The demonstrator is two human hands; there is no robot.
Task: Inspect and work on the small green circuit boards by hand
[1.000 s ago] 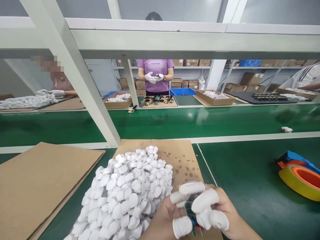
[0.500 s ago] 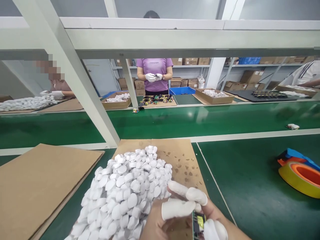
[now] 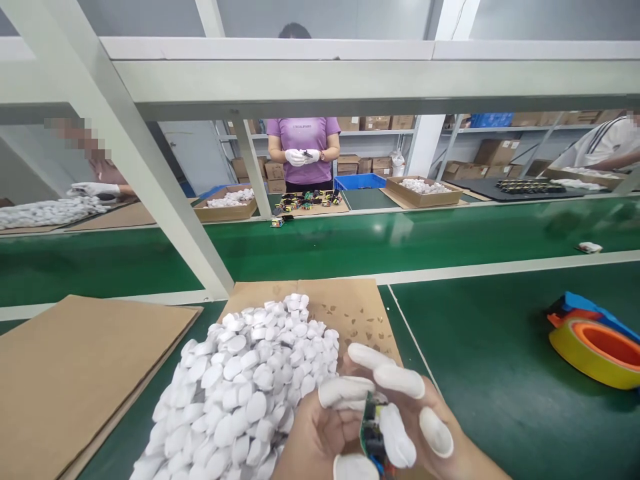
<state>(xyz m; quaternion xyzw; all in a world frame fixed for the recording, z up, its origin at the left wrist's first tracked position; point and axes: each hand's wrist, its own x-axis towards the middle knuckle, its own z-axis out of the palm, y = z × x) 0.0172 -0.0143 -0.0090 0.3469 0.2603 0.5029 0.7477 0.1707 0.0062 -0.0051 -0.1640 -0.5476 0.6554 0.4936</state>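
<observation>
Low in the head view, my left hand (image 3: 313, 433) grips a small green circuit board (image 3: 367, 437) with dark parts on it, its covered fingertips at the board's edges. Over the board's component side lies a white rounded piece (image 3: 397, 437). My right hand (image 3: 430, 400) curves around the far and right side, its fingers apart and its thumb off the board. White covers sit on fingertips of both hands. Left of the hands, a large pile of white rounded pieces (image 3: 240, 393) rests on a cardboard sheet (image 3: 367, 307). My palms hide part of the board.
Cardboard sheets (image 3: 90, 360) lie at left. Tape rolls (image 3: 595, 347) stand at right. A green conveyor belt (image 3: 350, 243) runs beyond a frame post (image 3: 165, 180). A co-worker (image 3: 304, 147) handles something small behind several circuit boards (image 3: 307, 201); other people work at both sides.
My right thumb has moved off the board and my right fingers have opened. The board has shifted slightly left and up, its white piece more visible. The camera view has turned slightly.
</observation>
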